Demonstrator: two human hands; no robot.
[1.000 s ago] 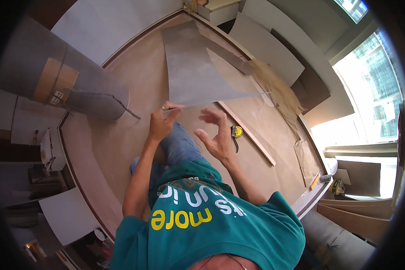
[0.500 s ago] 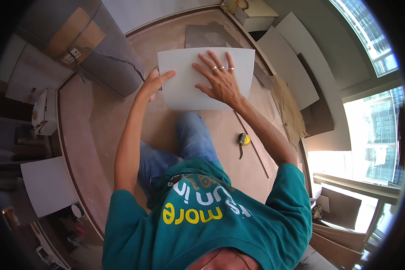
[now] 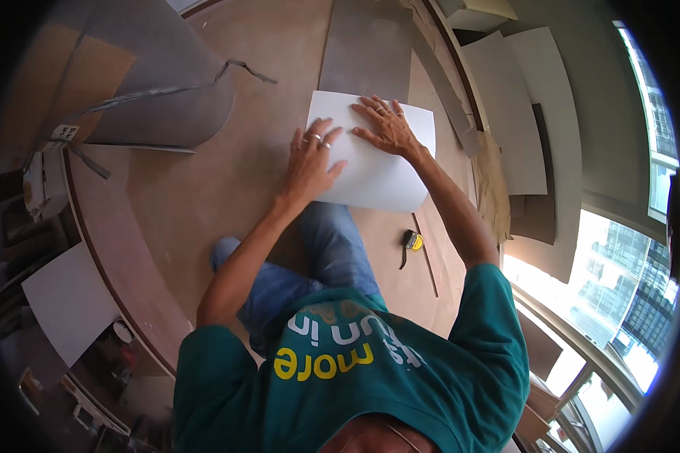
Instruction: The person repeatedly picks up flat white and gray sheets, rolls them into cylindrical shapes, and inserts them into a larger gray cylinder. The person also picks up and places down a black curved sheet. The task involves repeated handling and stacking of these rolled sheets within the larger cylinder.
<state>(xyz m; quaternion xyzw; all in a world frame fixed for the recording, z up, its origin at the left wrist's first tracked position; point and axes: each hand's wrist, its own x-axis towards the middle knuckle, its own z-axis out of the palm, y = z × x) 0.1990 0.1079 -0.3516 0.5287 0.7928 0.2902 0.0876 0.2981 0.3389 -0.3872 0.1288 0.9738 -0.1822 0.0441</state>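
A white rectangular sheet [image 3: 378, 177] lies in front of my knees, its far edge over a larger grey sheet [image 3: 366, 53]. My left hand [image 3: 310, 162] rests on the left part of the white sheet, with its fingers spread and rings on some of them. Near the far edge, my right hand [image 3: 391, 130] lies flat on the same sheet, fingers apart. Neither hand grips anything. A yellow and black tape measure [image 3: 412, 241] sits on the brown surface to the right of my knees.
At the left stands a large grey roll [image 3: 170, 94] with a dark strap [image 3: 151, 94] trailing from it. Pale panels [image 3: 510, 113] lean along the right wall beside crumpled brown paper [image 3: 493, 189]. A thin strip [image 3: 426, 260] lies by the tape measure. Windows are at right.
My left hand has let go of the sheet's left edge and moved onto its face. The sheet has turned slightly and shifted nearer. My right hand has moved toward its far right corner.
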